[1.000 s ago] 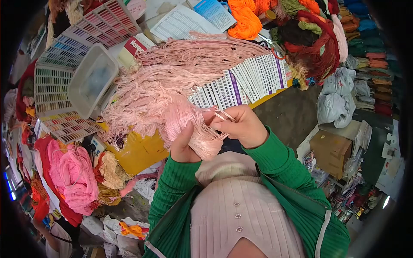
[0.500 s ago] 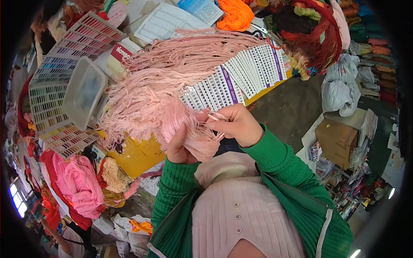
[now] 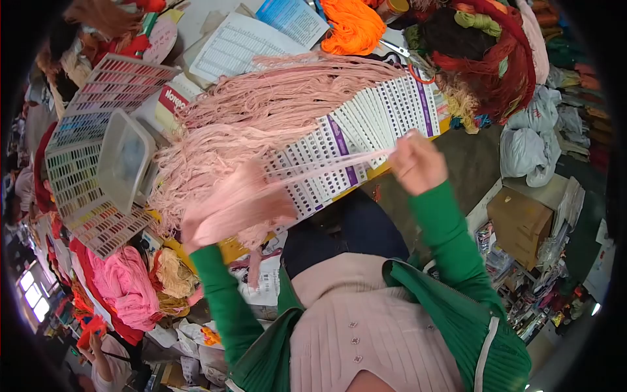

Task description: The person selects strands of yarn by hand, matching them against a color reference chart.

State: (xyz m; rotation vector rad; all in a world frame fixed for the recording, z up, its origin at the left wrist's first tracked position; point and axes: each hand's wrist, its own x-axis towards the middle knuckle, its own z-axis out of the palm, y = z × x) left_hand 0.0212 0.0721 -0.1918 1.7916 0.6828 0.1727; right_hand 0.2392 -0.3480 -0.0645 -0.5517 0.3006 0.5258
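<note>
My left hand [image 3: 191,230], partly hidden and smeared by motion, grips a thick bundle of pale pink thread [image 3: 241,208] at the near left of the table. Out to the right, my right hand [image 3: 419,162] is closed on a few strands drawn from that bundle. These strands stretch taut between both hands, above white punched cards [image 3: 320,160] with purple stripes. Behind the bundle, a large pile of pink thread lengths [image 3: 274,91] spreads across the table.
On the left stand a slotted rack [image 3: 78,157] and a clear plastic tub [image 3: 124,160]. Farther back lie printed sheets [image 3: 238,46], an orange skein [image 3: 353,26] and scissors [image 3: 395,47]. Bright pink yarn [image 3: 124,287] hangs at lower left. A cardboard box [image 3: 519,219] sits right. Another person [image 3: 108,359] is at lower left.
My hands have moved far apart, the left one leftward with the bundle and the right one rightward and up. Strands that were bunched between my fingers are now pulled out straight.
</note>
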